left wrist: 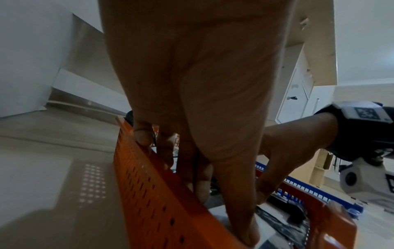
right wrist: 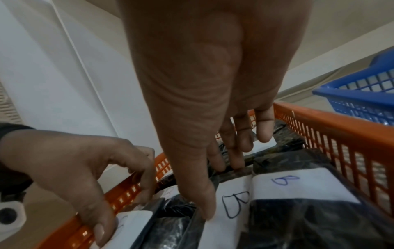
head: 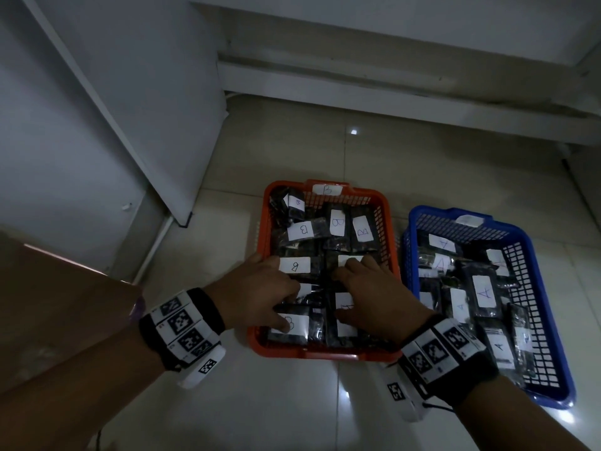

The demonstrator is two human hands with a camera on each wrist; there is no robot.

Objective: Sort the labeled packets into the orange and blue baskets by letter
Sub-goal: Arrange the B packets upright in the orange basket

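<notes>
The orange basket (head: pixel 325 355) carries a "B" tag and holds several black packets with white "B" labels (head: pixel 294 265). To its right, the blue basket (head: pixel 448 213) holds several packets labeled "A" (head: pixel 484 292). Both hands are inside the orange basket. My left hand (head: pixel 260 284) lies with spread fingers on the left-side packets, its thumb pressing a "B" label (head: pixel 292 323). My right hand (head: pixel 364 288) rests with straight fingers on the middle packets (right wrist: pixel 234 205). Neither hand lifts a packet. In the left wrist view my left hand's fingers (left wrist: pixel 202 185) reach down along the orange wall (left wrist: pixel 153 193).
Both baskets stand side by side on a glossy tiled floor (head: pixel 325 402). A white cabinet panel (head: pixel 113 125) rises to the left and a white ledge (head: pixel 390 86) runs along the back. Bare floor lies in front of the baskets.
</notes>
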